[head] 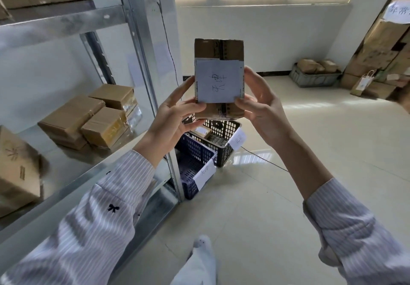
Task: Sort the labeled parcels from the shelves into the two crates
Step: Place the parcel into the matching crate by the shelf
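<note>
I held the parcel (pixel 219 50) up, my left hand (pixel 175 116) and right hand (pixel 261 100) gripping its sides, above the blue crate (pixel 195 149) and black crate (pixel 221 151). Its label (pixel 217 84) sat sideways, so a misreading could have sent it to the wrong crate.

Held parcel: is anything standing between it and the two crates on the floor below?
Nothing visible does. The parcel, gripped by the left hand and right hand, hangs in open air above the black crate and blue crate. One small parcel lies in the black crate, with room left.
</note>
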`<state>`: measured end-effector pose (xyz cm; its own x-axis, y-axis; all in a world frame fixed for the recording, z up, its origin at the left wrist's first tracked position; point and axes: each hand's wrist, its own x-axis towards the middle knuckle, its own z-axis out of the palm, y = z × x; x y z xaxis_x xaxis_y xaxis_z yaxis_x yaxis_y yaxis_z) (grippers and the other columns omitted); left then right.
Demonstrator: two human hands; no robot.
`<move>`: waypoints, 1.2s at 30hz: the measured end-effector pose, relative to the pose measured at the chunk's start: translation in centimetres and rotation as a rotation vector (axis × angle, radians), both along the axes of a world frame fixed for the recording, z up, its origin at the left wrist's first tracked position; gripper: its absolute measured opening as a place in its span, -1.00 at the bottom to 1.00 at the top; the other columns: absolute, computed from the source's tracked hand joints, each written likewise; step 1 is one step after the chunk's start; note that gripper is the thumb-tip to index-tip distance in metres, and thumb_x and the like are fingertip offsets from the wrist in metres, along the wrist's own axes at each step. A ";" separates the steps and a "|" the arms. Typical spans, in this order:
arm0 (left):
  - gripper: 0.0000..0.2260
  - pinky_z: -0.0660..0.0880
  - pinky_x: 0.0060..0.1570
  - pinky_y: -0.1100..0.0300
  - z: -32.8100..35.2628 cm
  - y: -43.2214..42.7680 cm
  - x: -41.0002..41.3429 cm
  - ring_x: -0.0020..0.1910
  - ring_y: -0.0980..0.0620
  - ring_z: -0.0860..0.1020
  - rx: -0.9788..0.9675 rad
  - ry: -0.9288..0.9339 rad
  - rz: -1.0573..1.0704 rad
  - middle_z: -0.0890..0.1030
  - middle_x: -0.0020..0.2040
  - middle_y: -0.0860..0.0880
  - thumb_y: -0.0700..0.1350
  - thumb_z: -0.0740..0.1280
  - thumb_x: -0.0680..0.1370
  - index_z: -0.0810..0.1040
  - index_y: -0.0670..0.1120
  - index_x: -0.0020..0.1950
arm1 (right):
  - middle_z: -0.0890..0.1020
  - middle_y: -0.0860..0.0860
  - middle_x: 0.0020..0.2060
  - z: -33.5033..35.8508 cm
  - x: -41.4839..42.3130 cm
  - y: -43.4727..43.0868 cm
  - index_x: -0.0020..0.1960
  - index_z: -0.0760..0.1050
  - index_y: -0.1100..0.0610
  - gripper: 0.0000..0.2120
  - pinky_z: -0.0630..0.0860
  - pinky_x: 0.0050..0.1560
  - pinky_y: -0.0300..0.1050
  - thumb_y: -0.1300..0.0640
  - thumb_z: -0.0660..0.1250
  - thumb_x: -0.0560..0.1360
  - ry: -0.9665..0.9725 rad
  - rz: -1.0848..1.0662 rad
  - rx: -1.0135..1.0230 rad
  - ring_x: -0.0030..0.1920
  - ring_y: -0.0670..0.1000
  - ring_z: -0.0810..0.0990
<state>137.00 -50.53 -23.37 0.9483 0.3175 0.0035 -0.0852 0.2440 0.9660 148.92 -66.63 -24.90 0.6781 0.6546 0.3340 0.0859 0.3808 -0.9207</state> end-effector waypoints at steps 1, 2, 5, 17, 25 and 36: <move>-0.39 0.48 0.04 0.00 -0.2 0.2 1.0 0.17 -0.09 0.58 0.001 0.004 -0.001 0.60 0.20 -0.10 -0.33 0.32 0.44 0.37 0.16 0.39 | 0.33 0.08 0.46 -0.2 1.0 0.2 0.49 0.20 0.18 -0.31 0.48 0.19 0.21 0.38 0.30 0.40 0.005 -0.007 0.001 0.34 0.18 0.45; -0.38 0.48 0.07 -0.02 -0.4 0.4 2.1 0.17 -0.10 0.58 0.002 0.006 0.000 0.60 0.20 -0.11 -0.33 0.33 0.43 0.37 0.16 0.39 | 0.33 0.09 0.45 -0.5 2.0 0.4 0.49 0.20 0.18 -0.31 0.47 0.21 0.23 0.38 0.30 0.40 0.007 -0.011 0.001 0.34 0.18 0.45; -0.39 0.46 0.14 -0.07 -1.1 1.3 5.4 0.15 -0.12 0.59 -0.001 0.002 0.012 0.60 0.19 -0.13 -0.33 0.33 0.42 0.39 0.16 0.38 | 0.35 0.06 0.44 -1.0 5.1 1.4 0.49 0.20 0.17 -0.31 0.50 0.18 0.22 0.38 0.30 0.40 0.014 -0.012 -0.010 0.32 0.18 0.46; -0.35 0.46 0.18 -0.11 -2.7 7.0 20.6 0.16 -0.11 0.58 -0.010 0.024 0.020 0.58 0.21 -0.14 -0.30 0.41 0.35 0.42 0.18 0.35 | 0.36 0.05 0.44 -2.8 20.8 7.1 0.49 0.21 0.13 -0.30 0.48 0.18 0.22 0.38 0.32 0.40 0.080 0.010 0.004 0.36 0.22 0.41; -0.41 0.45 0.21 -0.12 -4.9 10.8 26.7 0.16 -0.11 0.58 -0.004 0.084 0.119 0.59 0.21 -0.12 -0.29 0.38 0.42 0.43 0.21 0.34 | 0.39 -0.06 0.41 -5.6 28.5 12.0 0.41 0.32 0.01 -0.37 0.46 0.18 0.35 0.35 0.33 0.40 0.146 0.110 -0.021 0.35 0.20 0.42; -0.47 0.49 0.15 -0.06 -8.8 17.2 33.7 0.18 -0.11 0.56 -0.093 0.149 0.437 0.60 0.18 -0.08 -0.31 0.32 0.48 0.46 0.27 0.27 | 0.45 -0.13 0.36 -8.7 38.5 22.5 0.43 0.30 0.04 -0.37 0.58 0.04 0.12 0.38 0.34 0.43 0.211 0.392 -0.121 0.33 0.17 0.45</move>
<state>170.67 -33.37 -32.16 0.7135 0.6797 -0.1701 -0.0614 0.3025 0.9512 187.38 -44.17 -33.57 0.4165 0.9010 0.1210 -0.2370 0.2362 -0.9424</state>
